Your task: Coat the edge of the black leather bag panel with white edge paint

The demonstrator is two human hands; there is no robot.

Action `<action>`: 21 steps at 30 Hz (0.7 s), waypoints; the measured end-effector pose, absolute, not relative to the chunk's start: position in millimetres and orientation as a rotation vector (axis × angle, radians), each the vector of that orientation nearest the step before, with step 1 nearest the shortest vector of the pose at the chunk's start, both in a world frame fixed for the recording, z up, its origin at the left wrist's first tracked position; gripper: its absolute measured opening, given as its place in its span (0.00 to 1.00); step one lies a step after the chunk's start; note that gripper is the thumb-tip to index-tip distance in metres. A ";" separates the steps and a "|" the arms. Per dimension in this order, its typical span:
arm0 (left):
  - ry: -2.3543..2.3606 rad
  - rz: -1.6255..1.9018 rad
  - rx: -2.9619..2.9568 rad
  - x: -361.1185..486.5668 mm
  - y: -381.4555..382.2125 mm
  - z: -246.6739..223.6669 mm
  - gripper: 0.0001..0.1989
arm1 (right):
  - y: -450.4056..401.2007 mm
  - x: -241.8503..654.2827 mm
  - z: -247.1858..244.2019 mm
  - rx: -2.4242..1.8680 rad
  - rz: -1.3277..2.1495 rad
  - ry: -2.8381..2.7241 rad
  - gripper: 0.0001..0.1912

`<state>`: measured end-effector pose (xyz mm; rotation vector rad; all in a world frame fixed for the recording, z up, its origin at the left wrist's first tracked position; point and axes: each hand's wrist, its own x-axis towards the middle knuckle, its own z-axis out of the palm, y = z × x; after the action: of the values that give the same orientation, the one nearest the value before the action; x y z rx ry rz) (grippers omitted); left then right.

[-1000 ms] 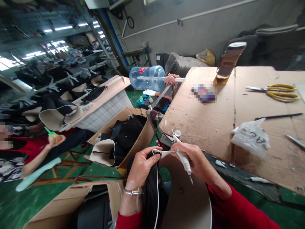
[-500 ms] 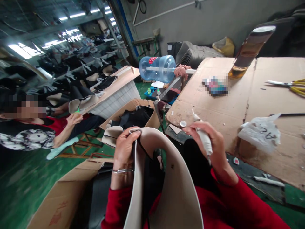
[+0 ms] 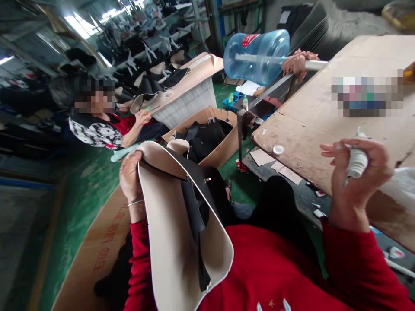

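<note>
Beige-lined, the black piece (image 3: 171,242) hung before the person's red top (image 3: 269,263), its upper edge pinched between the fingers of the left hand (image 3: 131,175). The right hand (image 3: 358,192), fingers curled around a white tube (image 3: 357,163), was near the desk (image 3: 304,125), where a cap (image 3: 278,150) lay.

The beige-lined piece (image 3: 168,229) is cut off below, the plastic bag (image 3: 403,185) at right.
</note>
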<state>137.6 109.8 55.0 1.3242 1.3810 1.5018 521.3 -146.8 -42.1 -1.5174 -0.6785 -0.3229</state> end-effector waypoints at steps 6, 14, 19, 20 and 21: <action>1.725 1.430 1.546 107.3 116.0 72.2 0.05 | -141.0 521.5 -58.0 -1.584 -0.311 -0.623 0.14; 1.578 1.959 1.099 140.0 168.4 95.5 0.09 | -143.9 511.1 -62.2 -1.626 -0.272 -0.608 0.14; 1.181 2.217 1.014 168.1 222.5 88.5 0.15 | -144.6 510.3 -61.1 -1.612 -0.281 -0.599 0.15; 1.130 2.239 1.005 172.5 231.0 87.0 0.15 | -144.1 510.3 -61.3 -1.620 -0.282 -0.610 0.16; 1.093 2.258 0.984 176.4 238.3 85.7 0.16 | -143.6 510.3 -61.9 -1.631 -0.283 -0.624 0.16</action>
<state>176.4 238.3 85.7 0.9843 1.0926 2.2578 510.3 -143.6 -61.9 -1.6308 -0.6239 -0.2830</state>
